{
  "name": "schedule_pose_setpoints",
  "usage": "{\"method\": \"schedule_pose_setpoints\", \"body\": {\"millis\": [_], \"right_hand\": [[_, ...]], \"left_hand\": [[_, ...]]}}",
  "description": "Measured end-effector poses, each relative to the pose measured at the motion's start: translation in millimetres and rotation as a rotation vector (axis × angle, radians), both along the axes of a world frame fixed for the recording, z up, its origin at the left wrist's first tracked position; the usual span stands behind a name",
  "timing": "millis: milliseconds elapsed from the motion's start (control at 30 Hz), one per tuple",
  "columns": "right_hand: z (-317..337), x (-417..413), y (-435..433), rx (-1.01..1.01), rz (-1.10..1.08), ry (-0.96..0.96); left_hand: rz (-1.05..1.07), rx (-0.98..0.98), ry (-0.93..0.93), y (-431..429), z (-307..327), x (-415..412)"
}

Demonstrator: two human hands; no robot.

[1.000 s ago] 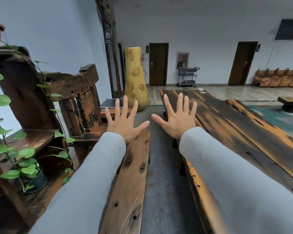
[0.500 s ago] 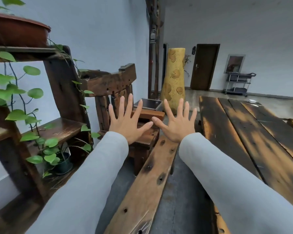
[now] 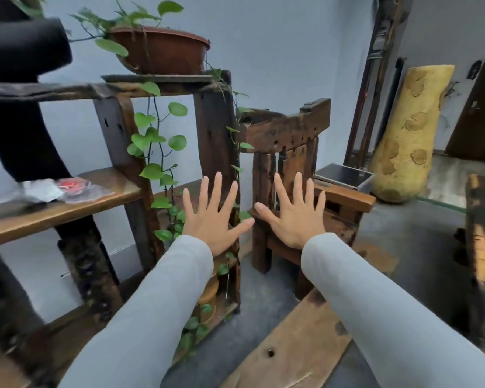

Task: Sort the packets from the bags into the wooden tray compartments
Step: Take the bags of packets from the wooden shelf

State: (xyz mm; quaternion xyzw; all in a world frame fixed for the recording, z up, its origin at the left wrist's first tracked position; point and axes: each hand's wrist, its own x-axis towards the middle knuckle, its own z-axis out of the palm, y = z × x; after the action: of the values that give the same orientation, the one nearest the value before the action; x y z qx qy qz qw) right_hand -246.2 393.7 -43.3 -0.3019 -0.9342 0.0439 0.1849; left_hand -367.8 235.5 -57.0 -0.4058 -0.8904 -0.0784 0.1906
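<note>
Swung left within the last second: lost the long counter, gained a wooden shelf (image 3: 67,211) at 9 o'clock. Holding left grip (image 3: 213,219) and right grip (image 3: 294,219) out at 12, side by side, fingers splayed straight, clasping nothing. Farther, at 10 on that shelf, crumpled plastic bags (image 3: 67,189), likely the task's; no wooden tray seen. Crowded at 12 by chair (image 3: 283,133) and vine (image 3: 177,142); open floor (image 3: 403,233) toward 2.

Rough dark wooden shelf unit (image 3: 67,211) stands against the pale wall. A brown plant pot (image 3: 163,51) sits on its top board, and a green vine (image 3: 154,141) trails down the upright. A heavy wooden chair (image 3: 284,130) stands just beside the unit. A tall yellow vase (image 3: 409,135) stands further right. A plank bench (image 3: 291,345) is in the foreground.
</note>
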Motion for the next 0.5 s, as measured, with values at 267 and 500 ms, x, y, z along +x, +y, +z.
{"method": "schedule_pose_setpoints", "body": {"millis": [267,500], "right_hand": [[-11.7,-127.3,-66.0,0.046,0.192,0.003],[-5.8,-232.5,-123.0,0.081,0.373,-0.044]], "left_hand": [[0.205,-0.004,-0.05,-90.0,-4.8,-99.5],[0.412,0.073,-0.12,-171.2,-6.9,-184.9]]}}
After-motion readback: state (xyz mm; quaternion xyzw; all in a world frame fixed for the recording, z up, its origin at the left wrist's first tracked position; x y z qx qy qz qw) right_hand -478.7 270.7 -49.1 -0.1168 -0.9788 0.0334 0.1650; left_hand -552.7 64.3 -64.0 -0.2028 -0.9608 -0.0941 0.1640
